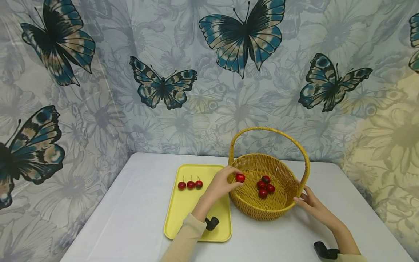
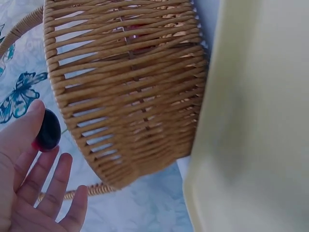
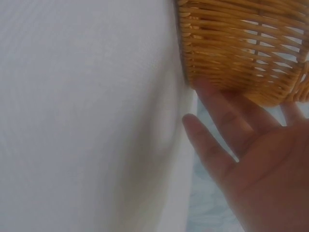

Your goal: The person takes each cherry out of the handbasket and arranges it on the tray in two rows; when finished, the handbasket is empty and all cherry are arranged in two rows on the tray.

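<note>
Four cherries (image 1: 261, 185) visible in wicker basket (image 1: 258, 214); three cherries (image 1: 191, 185) still left at yellow tray's (image 1: 181, 214) far end. Left hand (image 1: 218, 185) pinches held cherry (image 1: 240, 178) by basket's left rim, unreleased. Right hand (image 1: 315, 208) touches basket's right side, fingers extended.

The head view is bright, yellowish at right; the wrist views are dimmer and hazier.

White table (image 1: 131, 211): yellow tray (image 1: 183, 214) lying flat, woven basket (image 1: 258, 214) close beside it, possibly touching.
</note>
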Motion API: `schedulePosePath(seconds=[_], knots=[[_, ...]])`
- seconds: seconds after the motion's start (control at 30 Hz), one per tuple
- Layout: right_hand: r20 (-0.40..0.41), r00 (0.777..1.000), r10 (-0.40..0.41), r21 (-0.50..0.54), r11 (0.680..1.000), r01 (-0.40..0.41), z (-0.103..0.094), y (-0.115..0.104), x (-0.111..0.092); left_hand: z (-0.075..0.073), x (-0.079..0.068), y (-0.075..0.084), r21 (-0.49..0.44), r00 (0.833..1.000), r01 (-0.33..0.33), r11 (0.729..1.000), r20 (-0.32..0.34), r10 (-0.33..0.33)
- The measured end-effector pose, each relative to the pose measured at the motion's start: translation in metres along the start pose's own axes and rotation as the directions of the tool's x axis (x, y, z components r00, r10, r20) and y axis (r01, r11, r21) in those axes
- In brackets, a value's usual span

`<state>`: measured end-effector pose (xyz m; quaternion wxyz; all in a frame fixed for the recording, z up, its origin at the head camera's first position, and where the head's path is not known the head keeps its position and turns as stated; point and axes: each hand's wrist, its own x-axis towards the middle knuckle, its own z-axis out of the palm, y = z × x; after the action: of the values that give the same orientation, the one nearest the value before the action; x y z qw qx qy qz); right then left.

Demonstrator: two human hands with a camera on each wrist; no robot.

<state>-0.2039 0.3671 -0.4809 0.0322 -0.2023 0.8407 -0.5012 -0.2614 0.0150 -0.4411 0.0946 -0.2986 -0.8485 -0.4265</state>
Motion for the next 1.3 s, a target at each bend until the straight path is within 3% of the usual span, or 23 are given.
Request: schedulePosePath(seconds=[0.5, 0.67, 0.87, 1.03, 1.3], knots=[[-0.008, 0.999, -0.037, -0.002, 0.999, 0.037, 0.000, 0.002, 0.001, -0.020, -0.021, -0.022, -0.040, 0.995, 0.063, 0.997, -0.074, -0.066], [-0.010, 0.999, -0.038, -0.004, 0.999, 0.038, -0.001, 0.001, 0.001, -0.025, -0.025, -0.032, -0.011, 0.993, 0.074, 0.997, -0.089, -0.075], [-0.008, 0.999, -0.053, 0.001, 0.999, 0.053, -0.002, 0.002, 0.001, -0.033, -0.030, -0.043, -0.037, 0.985, 0.143, 0.989, -0.089, -0.146], [-0.006, 0.998, -0.060, 0.009, 0.998, 0.060, -0.002, 0.003, 0.001, -0.039, -0.035, -0.051, 0.032, 0.979, 0.195, 0.980, -0.075, -0.192], [0.003, 0.999, -0.046, 0.016, 0.999, 0.045, -0.001, 0.003, 0.001, -0.044, -0.040, -0.065, 0.122, 0.954, 0.298, 0.947, -0.080, -0.290]])
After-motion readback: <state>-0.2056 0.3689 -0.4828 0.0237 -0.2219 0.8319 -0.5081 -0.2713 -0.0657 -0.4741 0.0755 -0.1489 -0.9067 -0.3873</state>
